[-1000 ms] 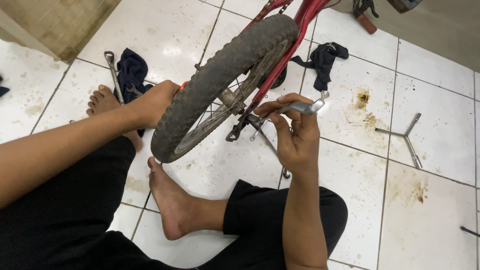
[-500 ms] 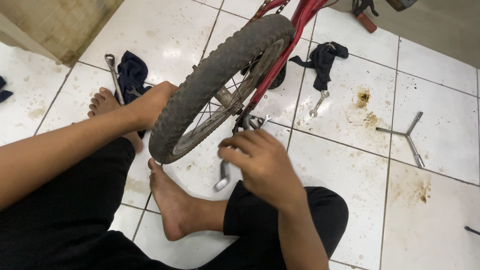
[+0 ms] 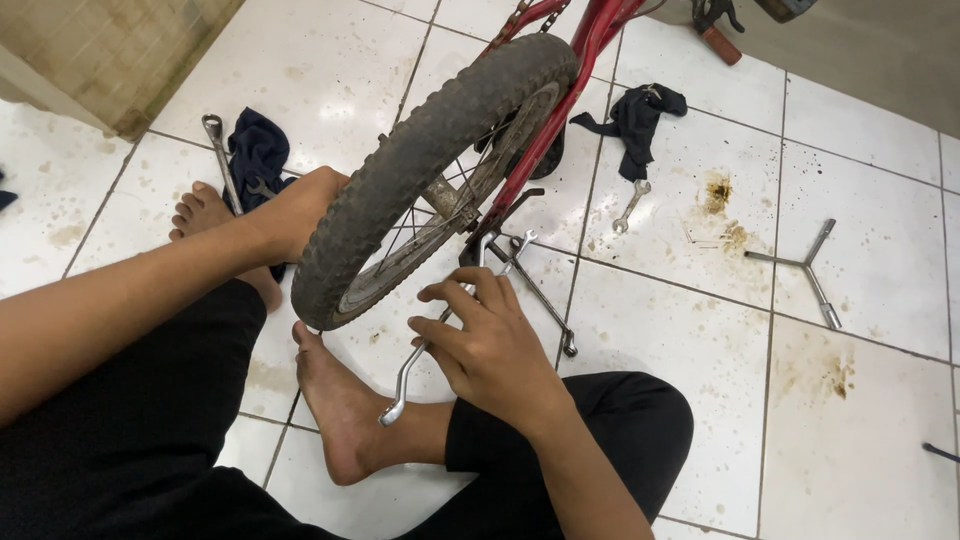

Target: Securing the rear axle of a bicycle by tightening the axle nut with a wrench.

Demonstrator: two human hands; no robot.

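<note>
Only one view, head camera. Right hand (image 3: pixel 490 350) has its fingers curled tight around one bent silver wrench (image 3: pixel 430 345); the wrench's upper end sits at the wheel axle (image 3: pixel 480 245), its lower ring end hangs free above the right foot (image 3: pixel 345 405). Left hand (image 3: pixel 300 210) reaches behind the knobby tyre (image 3: pixel 420 170) of one bicycle wheel, touching it; its fingers are hidden by the tyre, cannot tell if they grip or lie flat. One red bike frame (image 3: pixel 560 110) runs up from the axle. One kickstand rod (image 3: pixel 540 295) slants down to the floor just beside the right hand.

Loose on the white tiled floor (image 3: pixel 700 340): one small open-end spanner (image 3: pixel 630 205), one three-arm Y wrench (image 3: pixel 805 268) well apart to the right, one long ring wrench (image 3: pixel 220 155) at left touching a dark blue rag (image 3: pixel 258 150). One black rag (image 3: pixel 635 115) lies near the small spanner. Two bare feet visible, left foot (image 3: pixel 205 215) beside the blue rag. Black trousers on both legs.
</note>
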